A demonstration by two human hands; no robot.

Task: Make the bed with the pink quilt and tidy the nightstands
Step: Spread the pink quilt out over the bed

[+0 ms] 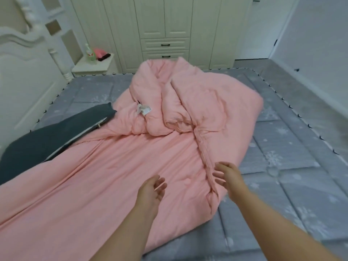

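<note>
The pink quilt [116,166] lies crumpled and partly folded across the grey snowflake-patterned mattress [293,166], bunched high toward the far side. A white label [144,109] shows on it. My left hand [152,189] hovers open over the flat near part of the quilt. My right hand [227,176] is open, its fingers at the quilt's folded seam edge. A dark grey pillow [47,140] rests at the left, partly under the quilt. The white nightstand [94,66] stands past the bed's far left corner.
On the nightstand are a green bottle [90,52], a pink object [99,52] and a dark item [103,57]. A cream headboard [24,72] runs along the left. A cream wardrobe with drawers [165,31] fills the far wall. Grey floor [301,87] lies to the right.
</note>
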